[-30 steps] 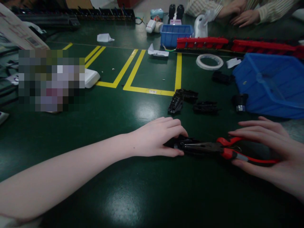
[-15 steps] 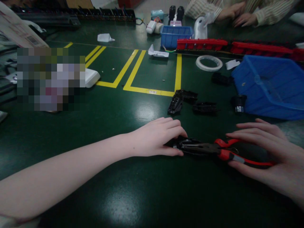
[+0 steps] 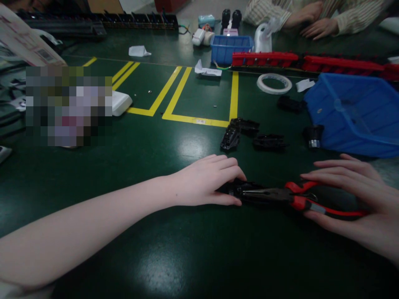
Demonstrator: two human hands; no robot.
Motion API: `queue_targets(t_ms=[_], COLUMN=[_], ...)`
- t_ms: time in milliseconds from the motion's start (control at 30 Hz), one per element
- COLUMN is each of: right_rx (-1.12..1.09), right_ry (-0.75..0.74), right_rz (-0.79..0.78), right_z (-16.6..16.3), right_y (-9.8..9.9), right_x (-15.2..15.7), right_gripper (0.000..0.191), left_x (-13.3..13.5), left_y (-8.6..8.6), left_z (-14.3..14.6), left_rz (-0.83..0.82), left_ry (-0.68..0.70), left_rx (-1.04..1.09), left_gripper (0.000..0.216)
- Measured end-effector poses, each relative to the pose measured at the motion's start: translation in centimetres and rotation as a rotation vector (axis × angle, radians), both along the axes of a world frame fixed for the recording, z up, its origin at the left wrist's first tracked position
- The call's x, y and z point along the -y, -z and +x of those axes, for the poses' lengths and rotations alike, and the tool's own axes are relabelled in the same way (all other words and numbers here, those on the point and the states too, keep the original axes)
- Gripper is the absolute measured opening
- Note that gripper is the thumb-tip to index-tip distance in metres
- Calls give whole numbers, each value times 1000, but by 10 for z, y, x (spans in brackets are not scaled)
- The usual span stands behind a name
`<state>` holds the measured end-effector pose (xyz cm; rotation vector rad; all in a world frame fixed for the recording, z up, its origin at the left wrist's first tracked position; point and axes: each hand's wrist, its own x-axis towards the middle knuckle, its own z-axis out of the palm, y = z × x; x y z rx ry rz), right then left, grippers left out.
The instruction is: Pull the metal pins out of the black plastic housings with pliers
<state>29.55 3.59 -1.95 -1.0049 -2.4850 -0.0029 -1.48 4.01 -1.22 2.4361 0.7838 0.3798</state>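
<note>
My left hand (image 3: 215, 178) is closed around one end of a black plastic part (image 3: 238, 187) low on the green table. Fingers cover much of that part. At the right, my right hand (image 3: 358, 195) grips red-handled needle-nose pliers (image 3: 301, 201), thumb on the near handle and fingers along the far one. The jaws of the pliers point left and lie over the black part, close to my left fingertips. Whether the jaws clamp anything is hard to see. Beyond my hands lie several similar black parts (image 3: 269, 141).
A large blue bin (image 3: 352, 120) stands at the right, with a black cylindrical piece (image 3: 313, 135) beside it. Farther back are a roll of tape (image 3: 274, 83), red strips (image 3: 264, 59) and a small blue basket (image 3: 232, 49). Another person's hands (image 3: 318, 27) rest across the table.
My right hand has shifted slightly to the right together with the pliers, and the jaws have slid a little back along the black part. My left hand stays in place.
</note>
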Motion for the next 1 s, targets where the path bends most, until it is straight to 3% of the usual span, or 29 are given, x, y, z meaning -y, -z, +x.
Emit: queue_targets(t_ms=[567, 767, 1000], right_rx=[-10, -66, -7], right_ry=[-25, -38, 81], right_rz=[24, -51, -5], right_z=[1, 2, 1], right_y=[1, 1, 3], right_x=[-1, 0, 5], right_gripper=[39, 40, 42], left_x=[0, 1, 3], left_y=[0, -1, 2], left_z=[-1, 0, -1], left_rz=[0, 18, 42], left_ry=[8, -12, -1], left_rx=[-7, -25, 18], left_gripper=[39, 38, 43])
